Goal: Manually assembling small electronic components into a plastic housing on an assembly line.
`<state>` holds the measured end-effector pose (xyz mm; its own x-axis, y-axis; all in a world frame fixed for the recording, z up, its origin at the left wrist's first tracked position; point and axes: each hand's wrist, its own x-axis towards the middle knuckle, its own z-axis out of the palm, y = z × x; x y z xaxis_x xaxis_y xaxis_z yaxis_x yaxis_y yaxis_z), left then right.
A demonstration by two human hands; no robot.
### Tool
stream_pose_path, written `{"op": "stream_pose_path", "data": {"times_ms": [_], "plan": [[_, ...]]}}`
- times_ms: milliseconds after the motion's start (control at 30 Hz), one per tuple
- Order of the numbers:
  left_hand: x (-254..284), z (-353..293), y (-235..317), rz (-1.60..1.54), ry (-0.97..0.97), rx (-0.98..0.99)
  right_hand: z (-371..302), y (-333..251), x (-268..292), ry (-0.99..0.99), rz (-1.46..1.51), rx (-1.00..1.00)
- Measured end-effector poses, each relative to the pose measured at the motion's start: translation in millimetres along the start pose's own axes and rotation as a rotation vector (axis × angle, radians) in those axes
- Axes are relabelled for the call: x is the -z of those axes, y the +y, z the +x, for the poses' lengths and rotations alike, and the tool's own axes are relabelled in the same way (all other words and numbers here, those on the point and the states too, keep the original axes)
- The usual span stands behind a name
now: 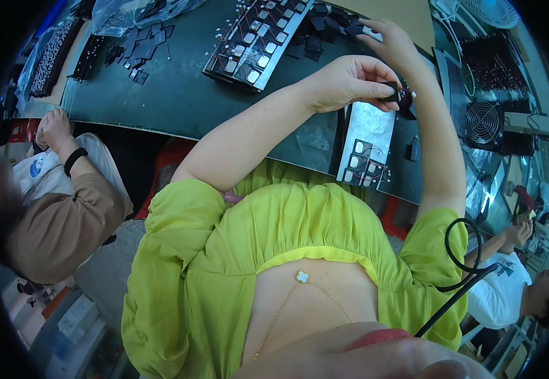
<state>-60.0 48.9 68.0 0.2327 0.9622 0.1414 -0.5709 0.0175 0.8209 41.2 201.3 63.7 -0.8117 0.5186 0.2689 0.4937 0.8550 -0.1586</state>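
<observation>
My left hand [358, 85] is closed, thumb and fingers pinching a small black wired part [389, 92] above a metal tray [368, 129]. Thin wires with light ends trail from the part's right side. Farther off, my right hand [389, 45] reaches to the edge of a pile of black square pads [315, 30]. Its thumb and forefinger are apart around the nearest pads; whether they touch one is too small to tell. Several black square parts with pale centres [363, 165] and thin wires sit in rows at the near end of the tray.
A larger tray [259, 47] filled with similar wired parts lies left of the pads. More black pieces [142, 50] are scattered beside a clear plastic bag [123, 16]. A black fan [484, 121] stands at the right. Other people [66, 215] sit at both sides.
</observation>
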Motion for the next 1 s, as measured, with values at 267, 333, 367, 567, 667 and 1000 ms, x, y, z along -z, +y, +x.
{"op": "stream_pose_path", "data": {"times_ms": [267,333,367,567,667,1000], "plan": [[7,10,-11,-0.315,0.200,-0.093,25,28,-48,0.155,-0.044,0.083],[9,10,-11,-0.314,0.239,-0.114,21,27,-49,0.215,-0.045,0.090],[11,10,-10,-0.311,0.251,-0.122,22,23,-46,0.177,-0.043,0.109],[26,15,-13,-0.353,0.336,-0.187,23,4,-30,0.024,-0.146,0.154],[30,13,-10,-0.346,0.414,-0.184,26,7,-30,-0.029,-0.213,0.112],[29,18,-10,-0.364,0.506,-0.202,-43,-30,36,0.518,-0.016,0.170]]}}
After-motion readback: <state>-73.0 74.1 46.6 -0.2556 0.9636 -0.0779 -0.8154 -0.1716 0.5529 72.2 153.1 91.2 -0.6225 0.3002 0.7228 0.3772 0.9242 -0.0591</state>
